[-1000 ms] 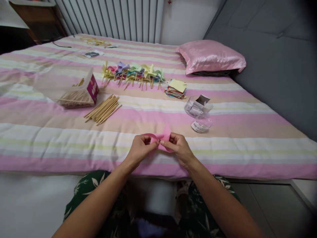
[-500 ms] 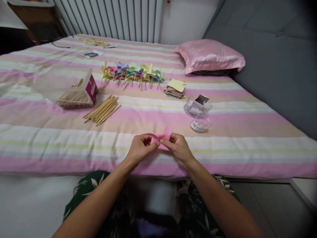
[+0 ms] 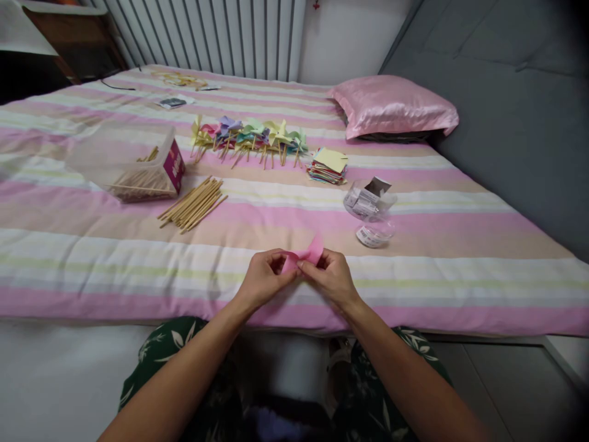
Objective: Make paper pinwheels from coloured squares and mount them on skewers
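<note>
Head view: left hand (image 3: 262, 277) and right hand (image 3: 335, 277) meet above the near edge of the bed (image 3: 115, 276). The fingers of both are closed on the pink paper (image 3: 315, 249), which is curled and held between them, thumbs together at its middle. Beyond, to the left, a bundle of sticks (image 3: 193, 204) lies beside a plastic box (image 3: 173, 166). Paper pinwheels (image 3: 253, 132) lie in a row farther back, next to a paper stack (image 3: 329, 162).

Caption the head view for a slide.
Left fingers and right fingers hold curled pink paper over a striped bed, pinwheels and loose sticks beyond.
</note>
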The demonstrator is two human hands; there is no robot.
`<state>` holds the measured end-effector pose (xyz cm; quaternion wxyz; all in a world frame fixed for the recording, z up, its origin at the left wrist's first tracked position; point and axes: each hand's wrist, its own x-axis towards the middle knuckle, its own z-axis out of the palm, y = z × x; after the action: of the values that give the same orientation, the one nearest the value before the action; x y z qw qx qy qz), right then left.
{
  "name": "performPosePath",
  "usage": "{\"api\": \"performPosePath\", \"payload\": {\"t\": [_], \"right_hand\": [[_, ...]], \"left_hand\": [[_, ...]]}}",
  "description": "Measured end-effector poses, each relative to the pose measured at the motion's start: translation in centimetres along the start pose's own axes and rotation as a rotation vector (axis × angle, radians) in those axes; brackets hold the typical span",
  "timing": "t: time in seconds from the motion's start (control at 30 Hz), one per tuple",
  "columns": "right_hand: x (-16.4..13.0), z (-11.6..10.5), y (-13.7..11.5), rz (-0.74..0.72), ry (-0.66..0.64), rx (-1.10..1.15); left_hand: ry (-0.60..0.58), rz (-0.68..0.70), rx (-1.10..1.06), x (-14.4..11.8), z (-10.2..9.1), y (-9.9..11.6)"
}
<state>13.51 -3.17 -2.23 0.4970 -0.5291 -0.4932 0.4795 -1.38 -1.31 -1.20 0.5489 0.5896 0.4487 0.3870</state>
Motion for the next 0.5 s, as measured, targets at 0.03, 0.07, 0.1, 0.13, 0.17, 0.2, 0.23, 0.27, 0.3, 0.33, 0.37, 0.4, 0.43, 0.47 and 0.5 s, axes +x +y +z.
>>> {"api": "performPosePath", "payload": {"t": [0.03,0.07,0.1,0.13,0.17,0.2,0.23,0.27,0.3,0.33,0.37,0.4,0.43,0.47,0.5], "right_hand": [[0.0,0.0,0.0,0.004,0.006,0.0],[0.0,0.0,0.0,0.014,0.011,0.014],[0.0,-0.1,-0.1,0.028,0.015,0.04],[0.1,-0.1,-0.3,0.043,0.016,0.078],[0.1,-0.2,-0.4,0.06,0.016,0.123],[0.1,-0.3,-0.6,0.078,0.015,0.171],[0.2,-0.4,-0.7,0.095,0.019,0.218],[0.3,-0.5,-0.8,0.114,0.028,0.26],[0.3,-0.6,-0.9,0.133,0.038,0.297],[0.4,-0.7,-1.0,0.149,0.045,0.329],[0.4,-0.8,-1.1,0.163,0.048,0.357],[0.5,-0.9,-1.1,0.173,0.045,0.379],[0.5,-0.9,-1.1,0.178,0.039,0.392],[0.5,-0.9,-1.2,0.182,0.031,0.395],[0.4,-0.8,-1.2,0.184,0.026,0.389]], "left_hand": [[-0.003,0.009,0.017,0.0,0.0,-0.1],[-0.008,0.018,0.025,-0.1,-0.1,0.0],[-0.022,0.029,0.021,-0.1,-0.2,0.1],[-0.039,0.039,0.005,-0.1,-0.3,0.4],[-0.053,0.05,-0.018,-0.1,-0.5,0.8],[-0.073,0.053,-0.043,-0.1,-0.9,1.2],[-0.057,0.052,-0.064,0.0,-1.3,1.5],[-0.017,0.046,-0.072,0.1,-1.9,1.8],[0.045,0.033,-0.079,0.4,-2.7,2.0],[0.128,0.031,-0.073,0.8,-3.5,2.1],[0.215,0.046,-0.047,1.2,-4.4,2.0],[0.299,0.056,-0.006,1.8,-5.4,1.9],[0.383,0.062,0.062,2.4,-6.4,1.6],[0.467,0.075,0.165,3.1,-7.4,1.3],[0.55,0.085,0.305,3.8,-8.3,1.1]]}}
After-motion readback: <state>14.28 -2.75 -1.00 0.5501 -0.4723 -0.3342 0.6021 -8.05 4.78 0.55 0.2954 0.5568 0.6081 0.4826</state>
